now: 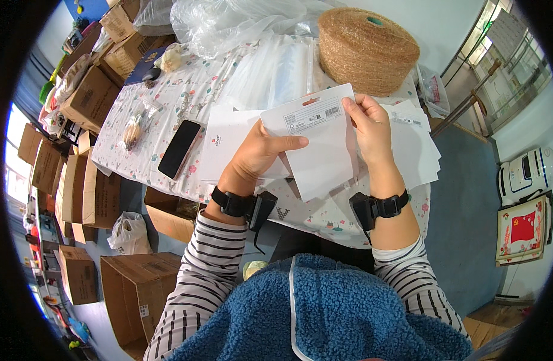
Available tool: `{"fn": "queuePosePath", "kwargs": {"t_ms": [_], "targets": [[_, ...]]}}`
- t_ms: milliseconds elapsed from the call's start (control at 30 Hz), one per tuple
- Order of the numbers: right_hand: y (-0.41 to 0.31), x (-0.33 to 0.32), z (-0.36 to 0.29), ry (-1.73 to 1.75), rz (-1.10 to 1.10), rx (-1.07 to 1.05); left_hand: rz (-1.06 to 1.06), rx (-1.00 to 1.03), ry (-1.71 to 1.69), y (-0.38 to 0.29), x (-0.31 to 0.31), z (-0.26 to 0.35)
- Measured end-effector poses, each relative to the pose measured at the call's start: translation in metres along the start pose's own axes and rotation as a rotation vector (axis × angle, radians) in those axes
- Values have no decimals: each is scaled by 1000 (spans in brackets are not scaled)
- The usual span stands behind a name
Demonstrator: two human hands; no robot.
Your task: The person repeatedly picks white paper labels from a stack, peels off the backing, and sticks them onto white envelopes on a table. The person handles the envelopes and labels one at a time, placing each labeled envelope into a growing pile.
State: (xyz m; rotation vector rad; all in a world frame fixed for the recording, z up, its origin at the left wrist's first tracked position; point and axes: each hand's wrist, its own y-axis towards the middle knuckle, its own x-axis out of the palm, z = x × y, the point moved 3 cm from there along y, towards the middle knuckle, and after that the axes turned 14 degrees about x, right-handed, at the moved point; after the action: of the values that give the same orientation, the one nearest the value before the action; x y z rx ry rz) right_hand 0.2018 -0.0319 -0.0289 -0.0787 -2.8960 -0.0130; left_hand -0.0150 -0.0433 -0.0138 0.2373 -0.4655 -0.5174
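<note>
A white card [323, 158] with a hang slot and a printed barcode label is held up over the table. My left hand [258, 151] grips its left side, thumb lying flat across the face. At the upper right edge, my right hand [371, 124] pinches it between thumb and fingers. Beneath my left hand is a pile of white printed cards [217, 155], partly covered by the hand and the held card. More white cards [414, 153] lie fanned out to the right, beyond my right wrist. Clear plastic bags [281, 72] are spread flat just behind the held card.
A large spool of brown fibre [366, 54] stands at the back right of the table [168, 97]. To the left lie a smartphone [180, 149], a small wrapped bundle [133, 131] and a dark blue notebook [141, 67]. Cardboard boxes [136, 289] crowd the floor at left.
</note>
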Motion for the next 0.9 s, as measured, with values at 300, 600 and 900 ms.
{"fn": "queuePosePath", "kwargs": {"t_ms": [300, 600, 900], "targets": [[-17, 2, -10, 35, 71, -65, -25, 30, -72, 2, 7, 7], [-34, -119, -76, 49, 365, -163, -211, 182, 643, 11, 42, 0], [1, -239, -55, -328, 453, 100, -382, 386, 1334, 0, 54, -23]]}}
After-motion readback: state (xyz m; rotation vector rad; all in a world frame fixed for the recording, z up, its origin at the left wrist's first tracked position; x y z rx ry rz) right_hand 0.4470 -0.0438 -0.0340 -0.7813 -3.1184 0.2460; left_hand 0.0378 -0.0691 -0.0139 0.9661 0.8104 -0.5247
